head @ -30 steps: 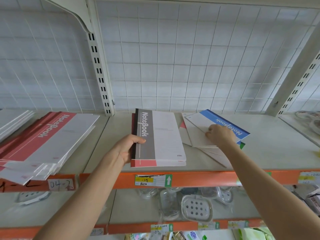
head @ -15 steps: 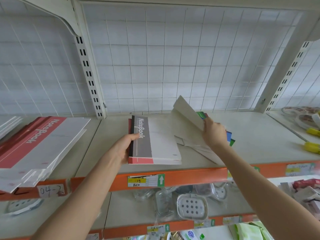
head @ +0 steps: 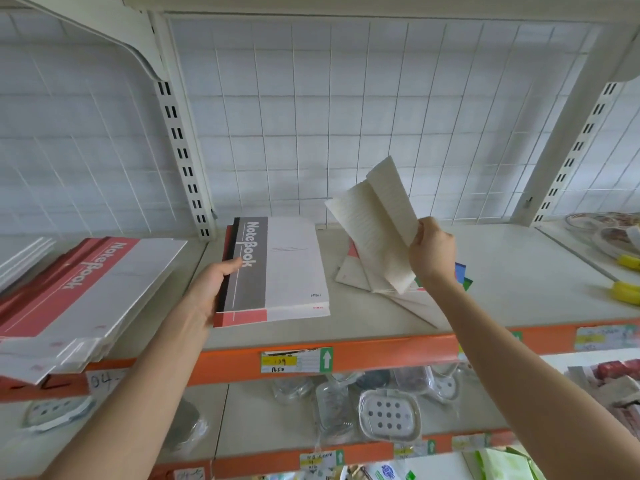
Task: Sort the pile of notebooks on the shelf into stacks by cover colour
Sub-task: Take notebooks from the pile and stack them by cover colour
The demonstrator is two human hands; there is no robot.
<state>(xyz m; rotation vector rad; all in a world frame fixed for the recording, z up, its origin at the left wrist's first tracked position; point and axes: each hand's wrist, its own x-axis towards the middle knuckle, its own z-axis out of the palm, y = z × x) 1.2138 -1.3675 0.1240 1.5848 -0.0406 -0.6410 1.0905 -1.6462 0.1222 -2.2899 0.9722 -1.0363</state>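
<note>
Shelf (head: 502, 271): shop shelving, with notebooks partway through a sort by cover colour.
Left grip: left hand (head: 211, 289) clasps the spine edge of the grey notebook (head: 277, 265), thumb on its cover. The book lies flat on a red-covered one.
Right grip: right hand (head: 433, 251) pinches the lifted notebook (head: 377, 220), pages fanned open, above the loose pile (head: 356, 275).
Done: red stack (head: 97, 271) sits in the left bay.
Remaining: the loose pile, with blue and green covers (head: 462, 273) showing behind the wrist, looks unsorted. Job judged about half finished.
</note>
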